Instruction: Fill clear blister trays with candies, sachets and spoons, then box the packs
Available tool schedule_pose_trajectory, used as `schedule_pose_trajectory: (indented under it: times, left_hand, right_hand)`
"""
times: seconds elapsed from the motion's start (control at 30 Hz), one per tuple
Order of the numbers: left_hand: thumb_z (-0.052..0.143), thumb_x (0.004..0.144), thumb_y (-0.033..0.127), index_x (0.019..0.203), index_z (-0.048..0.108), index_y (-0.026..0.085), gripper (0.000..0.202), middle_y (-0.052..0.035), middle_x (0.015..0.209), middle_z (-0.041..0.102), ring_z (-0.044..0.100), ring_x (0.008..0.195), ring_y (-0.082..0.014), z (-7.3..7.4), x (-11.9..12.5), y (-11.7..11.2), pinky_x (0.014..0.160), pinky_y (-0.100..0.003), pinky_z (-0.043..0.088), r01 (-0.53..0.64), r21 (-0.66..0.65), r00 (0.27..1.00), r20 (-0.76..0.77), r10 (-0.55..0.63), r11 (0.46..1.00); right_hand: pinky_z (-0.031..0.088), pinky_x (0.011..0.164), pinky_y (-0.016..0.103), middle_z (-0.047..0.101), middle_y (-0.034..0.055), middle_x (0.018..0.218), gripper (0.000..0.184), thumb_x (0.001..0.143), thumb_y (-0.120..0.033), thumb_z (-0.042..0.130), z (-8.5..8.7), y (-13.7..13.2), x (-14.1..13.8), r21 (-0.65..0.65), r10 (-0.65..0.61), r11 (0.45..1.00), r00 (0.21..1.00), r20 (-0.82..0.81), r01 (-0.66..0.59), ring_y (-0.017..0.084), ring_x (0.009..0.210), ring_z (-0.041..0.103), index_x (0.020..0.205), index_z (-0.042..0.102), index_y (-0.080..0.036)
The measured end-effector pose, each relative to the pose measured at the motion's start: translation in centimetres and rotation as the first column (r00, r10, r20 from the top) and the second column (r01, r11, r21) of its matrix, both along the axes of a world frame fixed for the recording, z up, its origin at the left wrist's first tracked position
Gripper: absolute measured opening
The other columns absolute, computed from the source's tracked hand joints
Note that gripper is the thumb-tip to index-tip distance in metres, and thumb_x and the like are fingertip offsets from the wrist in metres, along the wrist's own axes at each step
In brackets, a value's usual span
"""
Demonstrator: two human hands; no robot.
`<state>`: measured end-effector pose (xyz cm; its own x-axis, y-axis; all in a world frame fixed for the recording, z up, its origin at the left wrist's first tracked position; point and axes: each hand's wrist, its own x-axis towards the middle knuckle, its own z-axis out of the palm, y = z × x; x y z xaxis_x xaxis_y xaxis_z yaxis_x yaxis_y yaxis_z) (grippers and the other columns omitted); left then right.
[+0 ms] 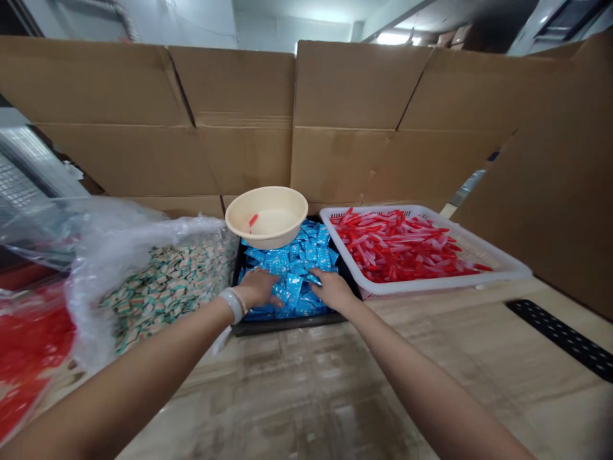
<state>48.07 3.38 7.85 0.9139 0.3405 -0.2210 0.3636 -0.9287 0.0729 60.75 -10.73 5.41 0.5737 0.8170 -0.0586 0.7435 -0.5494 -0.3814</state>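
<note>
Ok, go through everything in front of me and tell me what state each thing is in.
blue sachets, loose heap in a black tray
left hand, palm down on the sachets, fingers spread
right hand, palm down on the sachets
beige plastic basin, resting on the sachets, one red piece inside
clear plastic bag, open, crumpled, holding teal-and-cream sachets
white plastic basket, filled with loose red plastic pieces

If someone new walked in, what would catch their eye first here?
Shiny blue sachets in the centre stand out first, under the left hand and right hand. Just right, slender red plastic pieces fill a white plastic basket; a round cream plastic basin sits behind.
</note>
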Motion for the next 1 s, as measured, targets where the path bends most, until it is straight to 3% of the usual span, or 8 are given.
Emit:
schedule_pose_trajectory:
  times: [0.17, 0.37, 0.47, 0.57, 0.73, 0.87, 0.93, 1.0]
  left_hand:
    - [0.073, 0.042, 0.029, 0.088, 0.064, 0.017, 0.048, -0.014, 0.093, 0.062, 0.055, 0.087, -0.0324, 0.8, 1.3, -0.8, 0.073, -0.038, 0.041, 0.031, -0.147, 0.996, -0.078, -0.042, 0.989]
    - [0.073, 0.04, 0.025, 0.081, 0.065, 0.02, 0.042, -0.0061, 0.088, 0.066, 0.058, 0.083, -0.0255, -0.3, 0.6, -0.2, 0.071, -0.029, 0.043, 0.009, -0.311, 0.998, 0.058, 0.01, 0.95]
    - [0.066, 0.052, 0.033, 0.088, 0.063, 0.019, 0.039, -0.0057, 0.096, 0.064, 0.056, 0.09, -0.0233, -1.2, -1.0, 1.3, 0.077, -0.027, 0.042, -0.022, -0.358, 0.97, 0.218, 0.107, 0.933]
    - [0.053, 0.064, 0.043, 0.097, 0.059, 0.014, 0.044, -0.0083, 0.101, 0.062, 0.055, 0.092, -0.0243, -2.1, -2.1, 2.4, 0.08, -0.03, 0.041, -0.078, -0.383, 0.906, 0.358, 0.226, 0.92]
    - [0.05, 0.061, 0.05, 0.099, 0.057, 0.011, 0.055, -0.0102, 0.105, 0.059, 0.052, 0.098, -0.0269, -3.5, -2.0, 2.4, 0.085, -0.032, 0.039, -0.092, -0.427, 0.867, 0.41, 0.283, 0.9]
    - [0.056, 0.056, 0.043, 0.091, 0.059, 0.015, 0.045, -0.0099, 0.101, 0.061, 0.053, 0.098, -0.0272, -4.1, -1.4, 1.8, 0.087, -0.032, 0.037, -0.038, -0.441, 0.881, 0.408, 0.238, 0.897]
    - [0.053, 0.061, 0.041, 0.093, 0.057, 0.015, 0.042, -0.0102, 0.099, 0.062, 0.053, 0.097, -0.0277, -3.8, -1.1, 1.7, 0.087, -0.034, 0.037, -0.05, -0.418, 0.873, 0.423, 0.243, 0.907]
    - [0.053, 0.063, 0.039, 0.092, 0.056, 0.014, 0.038, -0.0084, 0.094, 0.062, 0.054, 0.095, -0.0271, -2.9, -0.8, 1.5, 0.085, -0.034, 0.037, -0.118, -0.454, 0.81, 0.471, 0.35, 0.883]
  right_hand:
    - [0.028, 0.09, 0.038, 0.056, 0.0096, 0.105, 0.023, 0.066, -0.018, 0.057, 0.0, 0.0, -0.3, 0.196, -0.003, 0.98, 0.995, -0.098, 0.022, 0.027, 0.108, 0.041, 0.089, 0.062, -0.018]
    - [0.047, 0.071, 0.035, 0.056, 0.0084, 0.104, 0.03, 0.077, -0.03, 0.046, 0.8, -1.4, 0.0, 0.458, -0.052, 0.842, 0.888, -0.456, 0.285, 0.021, 0.09, 0.054, 0.104, 0.049, -0.017]
    - [0.051, 0.06, 0.032, 0.06, 0.0055, 0.092, 0.028, 0.077, -0.034, 0.045, 1.5, -3.2, -0.4, 0.489, 0.006, 0.77, 0.763, -0.646, 0.409, 0.018, 0.077, 0.059, 0.099, 0.047, -0.018]
    - [0.052, 0.062, 0.03, 0.063, 0.0021, 0.076, 0.017, 0.077, -0.032, 0.046, 2.1, -6.1, -1.2, 0.484, 0.079, 0.714, 0.628, -0.774, 0.506, 0.014, 0.069, 0.061, 0.085, 0.051, -0.018]
    - [0.051, 0.06, 0.024, 0.063, -0.0004, 0.068, 0.007, 0.069, -0.02, 0.057, 1.4, -15.4, -0.7, 0.279, 0.284, 0.472, 0.156, -0.946, 0.836, 0.011, 0.06, 0.06, 0.075, 0.054, -0.018]
    - [0.044, 0.041, 0.017, 0.059, -0.0039, 0.056, 0.011, 0.065, -0.02, 0.062, 0.2, -23.3, 1.7, 0.212, -0.108, 0.285, 0.251, -0.962, 0.935, 0.008, 0.045, 0.054, 0.067, 0.052, -0.019]
    - [0.037, 0.034, 0.014, 0.055, -0.0059, 0.049, 0.016, 0.064, -0.025, 0.064, -0.5, -24.5, 3.1, 0.234, -0.248, 0.271, 0.302, -0.92, 0.934, 0.006, 0.038, 0.049, 0.063, 0.049, -0.018]
    - [0.032, 0.031, 0.013, 0.05, -0.0072, 0.043, 0.021, 0.062, -0.028, 0.065, -1.3, -23.7, 4.3, 0.234, -0.27, 0.297, 0.316, -0.909, 0.926, 0.004, 0.034, 0.044, 0.06, 0.047, -0.018]
